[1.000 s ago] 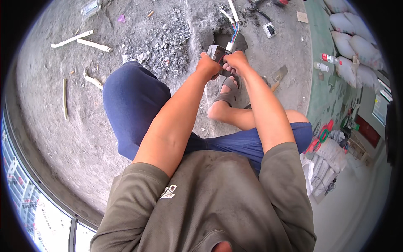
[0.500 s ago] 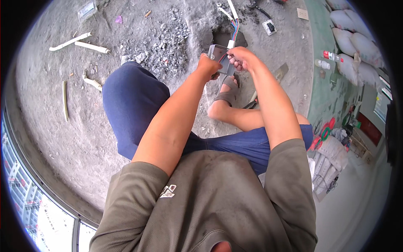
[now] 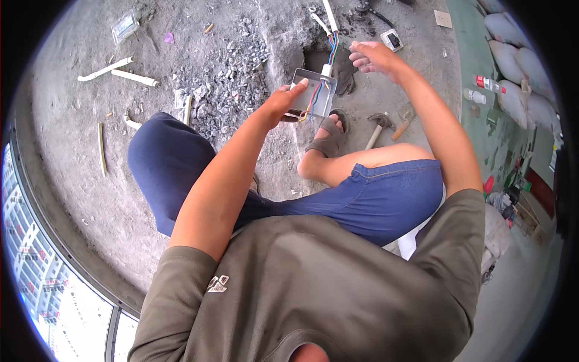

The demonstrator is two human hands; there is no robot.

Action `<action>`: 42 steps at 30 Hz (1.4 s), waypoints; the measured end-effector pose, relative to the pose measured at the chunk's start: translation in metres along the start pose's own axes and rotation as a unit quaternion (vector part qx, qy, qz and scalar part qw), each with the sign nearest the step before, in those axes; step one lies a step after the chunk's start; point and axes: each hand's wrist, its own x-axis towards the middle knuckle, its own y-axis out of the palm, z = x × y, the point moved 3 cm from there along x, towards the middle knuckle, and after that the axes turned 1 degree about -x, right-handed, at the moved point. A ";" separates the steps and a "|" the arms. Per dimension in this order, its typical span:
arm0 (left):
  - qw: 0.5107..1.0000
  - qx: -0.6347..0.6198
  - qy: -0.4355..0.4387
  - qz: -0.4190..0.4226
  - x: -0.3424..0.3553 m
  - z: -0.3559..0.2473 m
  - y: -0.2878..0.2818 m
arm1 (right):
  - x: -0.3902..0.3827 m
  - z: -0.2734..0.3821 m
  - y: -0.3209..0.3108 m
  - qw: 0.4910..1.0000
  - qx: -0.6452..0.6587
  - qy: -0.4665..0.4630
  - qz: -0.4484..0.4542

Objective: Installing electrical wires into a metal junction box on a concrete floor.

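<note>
A grey electrical back box (image 3: 299, 75) is in my left hand (image 3: 283, 104), with the thumb over its left edge and the other fingers behind it. Coloured wires (image 3: 315, 99) run through its open inside and hang past the lower edge. A white conduit fitting (image 3: 326, 70) sits at its top, where the wires (image 3: 333, 45) come down from a white conduit pipe (image 3: 329, 13). To the right of the box, my right hand (image 3: 375, 59) is held in the air, fingers stretched out and holding nothing visible.
Beyond the box is a dug hole (image 3: 347, 75), with rubble (image 3: 226, 72) to its left. A hammer (image 3: 379, 128) lies by my sandalled foot (image 3: 327, 143), beside a wooden-handled tool (image 3: 401, 128). White pipe pieces (image 3: 134, 78) lie at left; sacks (image 3: 512, 63) line the right wall.
My right hand has let go of the box and moved right. The box has turned to show its inside, still in my left hand. My right knee has shifted, and the hammer now shows more fully.
</note>
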 end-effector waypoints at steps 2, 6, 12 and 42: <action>1.000 0.014 0.011 0.012 -0.002 -0.009 -0.004 | 0.023 -0.022 0.005 1.000 0.024 0.000 -0.003; 1.000 0.020 -0.007 -0.019 0.005 -0.011 -0.006 | 0.063 -0.038 0.019 0.970 0.241 0.029 -0.006; 0.987 0.108 0.055 -0.102 0.023 0.000 -0.009 | 0.090 -0.019 0.036 0.961 0.263 -0.020 0.089; 0.987 -0.041 0.102 -0.120 0.013 -0.024 0.027 | 0.091 -0.038 0.046 0.896 0.409 -0.037 0.168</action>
